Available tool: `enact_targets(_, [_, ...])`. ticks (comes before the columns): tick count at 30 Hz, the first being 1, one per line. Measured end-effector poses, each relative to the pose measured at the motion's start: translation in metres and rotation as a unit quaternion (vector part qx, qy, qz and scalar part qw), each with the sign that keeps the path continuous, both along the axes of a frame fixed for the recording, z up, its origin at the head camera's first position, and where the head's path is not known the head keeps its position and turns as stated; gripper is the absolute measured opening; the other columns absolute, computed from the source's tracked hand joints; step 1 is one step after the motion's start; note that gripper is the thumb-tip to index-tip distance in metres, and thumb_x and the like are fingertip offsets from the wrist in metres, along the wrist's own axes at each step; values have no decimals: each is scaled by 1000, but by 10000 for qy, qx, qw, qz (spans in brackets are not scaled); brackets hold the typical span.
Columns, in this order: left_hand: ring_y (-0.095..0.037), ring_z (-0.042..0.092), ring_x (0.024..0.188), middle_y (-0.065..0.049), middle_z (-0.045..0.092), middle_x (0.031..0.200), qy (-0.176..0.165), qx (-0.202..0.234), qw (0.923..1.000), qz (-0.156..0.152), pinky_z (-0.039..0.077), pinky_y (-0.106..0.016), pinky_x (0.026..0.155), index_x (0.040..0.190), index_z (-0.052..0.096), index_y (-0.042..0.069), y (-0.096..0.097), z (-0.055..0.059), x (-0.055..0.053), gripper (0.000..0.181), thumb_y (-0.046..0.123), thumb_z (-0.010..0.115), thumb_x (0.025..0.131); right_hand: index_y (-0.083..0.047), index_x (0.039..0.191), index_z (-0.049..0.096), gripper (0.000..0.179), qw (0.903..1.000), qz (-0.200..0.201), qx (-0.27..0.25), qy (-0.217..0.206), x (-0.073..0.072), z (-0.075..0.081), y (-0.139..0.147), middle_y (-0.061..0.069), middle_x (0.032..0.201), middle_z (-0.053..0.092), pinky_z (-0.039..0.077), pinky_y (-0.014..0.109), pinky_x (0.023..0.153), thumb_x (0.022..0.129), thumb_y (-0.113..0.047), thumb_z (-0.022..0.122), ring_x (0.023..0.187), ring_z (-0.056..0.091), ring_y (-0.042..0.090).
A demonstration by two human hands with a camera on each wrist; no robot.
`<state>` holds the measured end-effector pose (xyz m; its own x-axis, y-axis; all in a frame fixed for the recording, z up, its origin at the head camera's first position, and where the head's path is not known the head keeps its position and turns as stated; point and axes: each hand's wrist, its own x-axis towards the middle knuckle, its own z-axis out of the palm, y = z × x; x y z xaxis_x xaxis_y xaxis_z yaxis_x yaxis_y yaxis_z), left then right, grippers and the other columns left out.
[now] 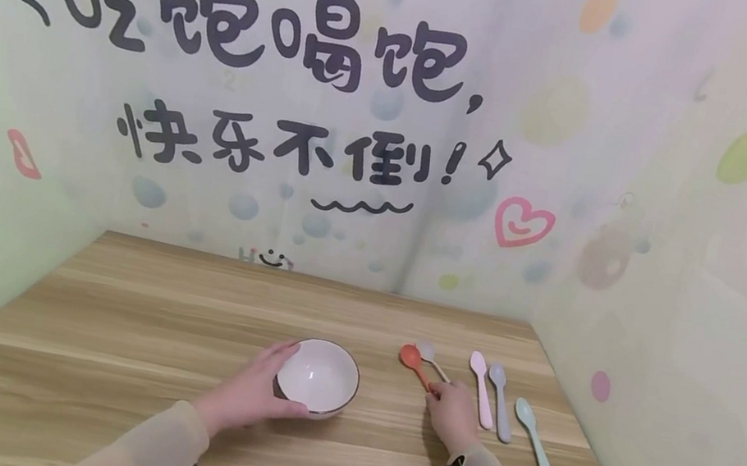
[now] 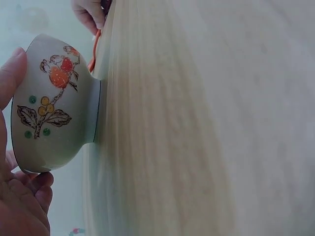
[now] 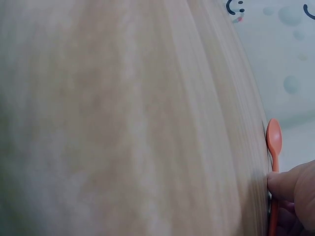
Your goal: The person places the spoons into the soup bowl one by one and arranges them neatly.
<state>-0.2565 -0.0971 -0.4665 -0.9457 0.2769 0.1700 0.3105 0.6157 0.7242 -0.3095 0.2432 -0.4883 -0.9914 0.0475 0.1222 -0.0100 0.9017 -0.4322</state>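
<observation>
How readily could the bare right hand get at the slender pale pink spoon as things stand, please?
Probably yes: the pink spoon lies close beside the right hand with nothing visible between, though that hand pinches the slender oval-bowled orange spoon.

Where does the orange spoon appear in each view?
Head: orange spoon, right of the bowl, below picture centre.
Left wrist: upper left, partly showing between bowl and right hand.
Right wrist: lower half, near the right edge.
Shared landmark: the right hand, at the spoon's handle in all three.
</observation>
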Motion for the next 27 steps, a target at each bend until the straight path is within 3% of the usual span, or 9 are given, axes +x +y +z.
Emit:
enact_targets(5, [-42,30,137,-19,27,154,-38,-84,9999,-81,28,-60,108,148,34,2,0,2,3,105,55,80,69,-5,110,72,22,10000,34,-32,13,-1,0,-1,9,98,60,47,40,71,91,-13,65,84,55,21])
enact_targets(13, [-42,21,141,-17,17,158,-23,-218,9990,-378,23,-61,110,146,35,-1,-7,4,13,81,46,66,88,-5,111,71,22,9999,22,-98,8,0,1,-2,10,101,60,48,40,73,91,-13,65,87,56,22])
enact_targets(18, [-39,21,142,-12,14,160,70,-303,9985,-443,22,-56,112,147,35,-1,-12,2,18,75,43,62,92,-4,110,71,22,9999,26,-98,-10,0,1,-1,11,102,60,48,42,75,91,-12,65,88,56,23])
enact_targets(27, [-40,25,141,-15,22,157,175,-207,9987,-433,24,-57,111,142,46,5,-15,0,20,62,40,61,93,-3,108,71,21,9997,11,-242,-26,2,2,-1,10,97,59,47,40,72,90,-11,65,84,54,22])
